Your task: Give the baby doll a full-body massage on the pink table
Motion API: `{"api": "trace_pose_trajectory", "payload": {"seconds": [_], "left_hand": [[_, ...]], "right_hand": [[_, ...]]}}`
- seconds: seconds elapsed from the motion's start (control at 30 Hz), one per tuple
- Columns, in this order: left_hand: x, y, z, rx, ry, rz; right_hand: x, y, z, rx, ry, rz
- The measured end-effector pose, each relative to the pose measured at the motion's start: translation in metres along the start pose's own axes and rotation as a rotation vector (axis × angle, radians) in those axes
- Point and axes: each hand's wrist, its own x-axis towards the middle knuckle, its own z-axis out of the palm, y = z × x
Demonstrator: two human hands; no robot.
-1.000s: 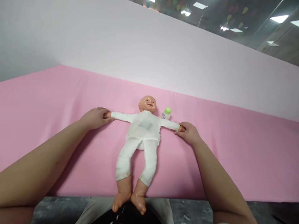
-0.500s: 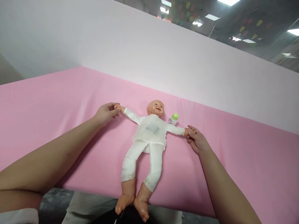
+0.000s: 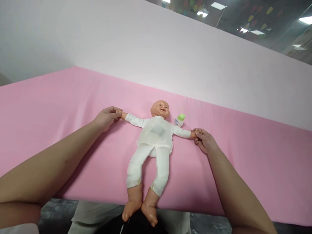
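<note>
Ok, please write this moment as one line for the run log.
left hand: grips doll hand | right hand: grips other doll hand | doll: face up on pink cloth

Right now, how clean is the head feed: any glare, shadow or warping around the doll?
Head view: even, soft light; the doll is sharp, with a small shine on its forehead. Faint shadows lie under the forearms on the pink cloth. Wide-lens warp bends the cloth's far edge and stretches the forearms. The left hand and right hand show no blur. Ceiling lights glare at top right.

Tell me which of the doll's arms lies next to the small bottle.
The doll's arm held by the right hand; the green-capped bottle lies just above it.
</note>
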Motion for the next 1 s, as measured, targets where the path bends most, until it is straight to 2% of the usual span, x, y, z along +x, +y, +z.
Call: {"api": "trace_pose_trajectory", "payload": {"seconds": [0.3,0.43,0.73,1.0], "left_hand": [[-0.004,0.006,0.005,0.039,0.001,0.0],[-0.001,0.004,0.003,0.017,0.005,-0.028],[0.002,0.0,-0.005,-0.069,-0.08,-0.013],[0.001,0.002,-0.004,0.058,-0.058,0.051]], "right_hand": [[0.0,0.0,0.008,-0.047,0.061,-0.035],[0.002,0.002,0.009,-0.09,0.053,-0.027],[0.0,0.001,0.006,0.011,0.003,-0.021],[0.0,0.003,0.012,-0.067,-0.001,-0.043]]}}
